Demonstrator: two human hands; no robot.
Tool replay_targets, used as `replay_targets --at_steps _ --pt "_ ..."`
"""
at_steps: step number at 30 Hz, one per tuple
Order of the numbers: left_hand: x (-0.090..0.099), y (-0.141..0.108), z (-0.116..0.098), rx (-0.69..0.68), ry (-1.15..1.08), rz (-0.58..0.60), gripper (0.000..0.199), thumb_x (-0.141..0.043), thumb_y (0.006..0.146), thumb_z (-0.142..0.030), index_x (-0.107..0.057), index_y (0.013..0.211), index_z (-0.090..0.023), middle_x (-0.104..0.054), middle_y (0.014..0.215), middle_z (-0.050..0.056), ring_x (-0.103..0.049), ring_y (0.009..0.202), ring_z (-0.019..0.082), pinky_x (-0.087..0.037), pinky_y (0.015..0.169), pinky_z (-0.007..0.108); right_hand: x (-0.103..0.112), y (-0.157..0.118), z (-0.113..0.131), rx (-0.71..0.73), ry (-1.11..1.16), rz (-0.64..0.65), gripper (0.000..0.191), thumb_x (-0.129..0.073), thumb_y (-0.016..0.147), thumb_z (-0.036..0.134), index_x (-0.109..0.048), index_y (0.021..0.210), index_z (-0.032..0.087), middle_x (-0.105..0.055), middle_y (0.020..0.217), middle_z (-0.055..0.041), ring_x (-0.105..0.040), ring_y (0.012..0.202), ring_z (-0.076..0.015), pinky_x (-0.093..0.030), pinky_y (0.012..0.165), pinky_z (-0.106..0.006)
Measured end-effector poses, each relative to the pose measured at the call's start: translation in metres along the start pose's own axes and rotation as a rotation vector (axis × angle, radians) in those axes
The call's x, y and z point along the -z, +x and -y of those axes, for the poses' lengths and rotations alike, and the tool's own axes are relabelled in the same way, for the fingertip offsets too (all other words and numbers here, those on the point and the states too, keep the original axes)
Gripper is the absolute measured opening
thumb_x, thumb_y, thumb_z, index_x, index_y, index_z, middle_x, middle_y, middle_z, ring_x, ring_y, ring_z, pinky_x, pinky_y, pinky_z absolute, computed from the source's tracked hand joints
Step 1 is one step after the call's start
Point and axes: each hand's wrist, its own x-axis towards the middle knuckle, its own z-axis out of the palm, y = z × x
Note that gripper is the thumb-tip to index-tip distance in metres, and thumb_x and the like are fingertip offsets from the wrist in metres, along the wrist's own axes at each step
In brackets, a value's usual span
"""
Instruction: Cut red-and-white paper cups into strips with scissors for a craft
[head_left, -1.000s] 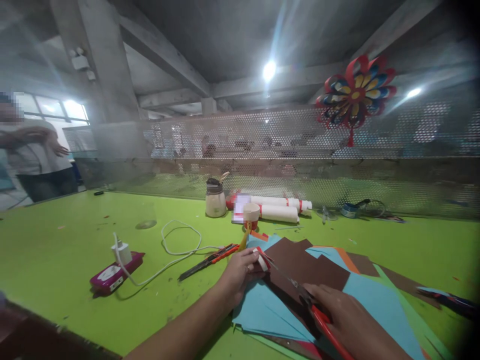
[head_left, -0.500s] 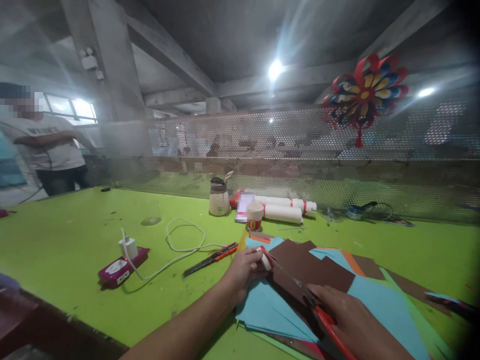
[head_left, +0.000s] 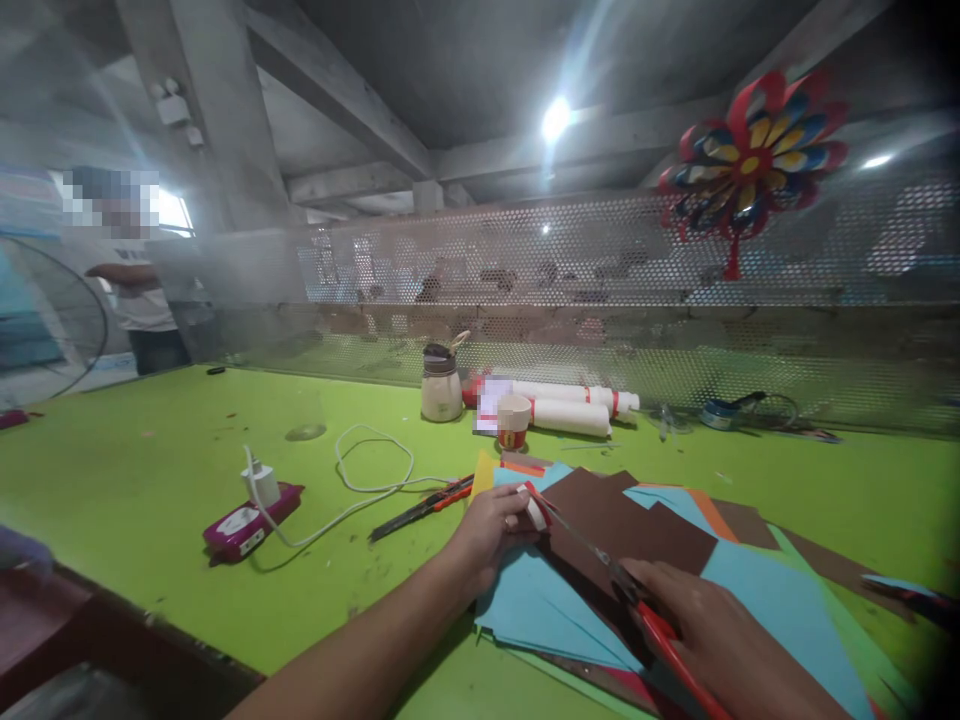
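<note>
My left hand (head_left: pixel 491 530) pinches a small curved white-and-red paper piece (head_left: pixel 534 508) above the stacked coloured sheets. My right hand (head_left: pixel 694 615) grips red-handled scissors (head_left: pixel 660 640), whose blades point up and left, with their tips at the paper piece's edge. Whether the blades bite into it I cannot tell. Beneath both hands lie brown paper (head_left: pixel 619 525) and light blue paper (head_left: pixel 547 605). Just behind the pile stands a white-and-red paper cup (head_left: pixel 513 422).
Left of the pile lie a second pair of scissors (head_left: pixel 424 510) and a purple power strip (head_left: pixel 251 525) with a white cable. Farther back are a lidded bottle (head_left: pixel 441 390) and white rolls (head_left: pixel 570 417). A colourful pinwheel ornament (head_left: pixel 752 165) hangs by the perforated screen. Another person (head_left: pixel 142 285) stands far left.
The view has shifted slightly. The person at far left appears farther right and has turned a little. Both hands keep nearly the same hold on the paper piece and scissors.
</note>
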Motion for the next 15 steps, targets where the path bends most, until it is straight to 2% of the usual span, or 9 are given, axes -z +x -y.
replay_targets --at_steps 8,15 --pt "0.0002 0.0024 0.0024 0.005 0.002 -0.021 0.026 -0.067 0.069 -0.033 -0.064 0.085 -0.012 -0.068 0.074 0.007 -0.062 0.064 0.017 -0.048 0.073 0.032 0.0009 -0.0012 -0.0007 -0.007 0.047 0.004 0.028 -0.047 0.077 0.026 -0.068 0.095 0.026 -0.072 0.089 -0.0051 -0.066 0.083 -0.025 -0.048 0.074 -0.03" --pt "-0.0005 0.0009 0.001 0.001 0.006 -0.012 0.029 -0.065 0.071 -0.029 -0.064 0.094 -0.011 -0.069 0.079 0.008 -0.063 0.067 0.016 -0.048 0.073 0.031 0.0007 -0.0019 -0.0007 0.028 0.037 -0.014 0.027 -0.044 0.079 0.019 -0.067 0.093 0.025 -0.071 0.087 -0.0051 -0.065 0.08 -0.0242 -0.048 0.072 -0.031"
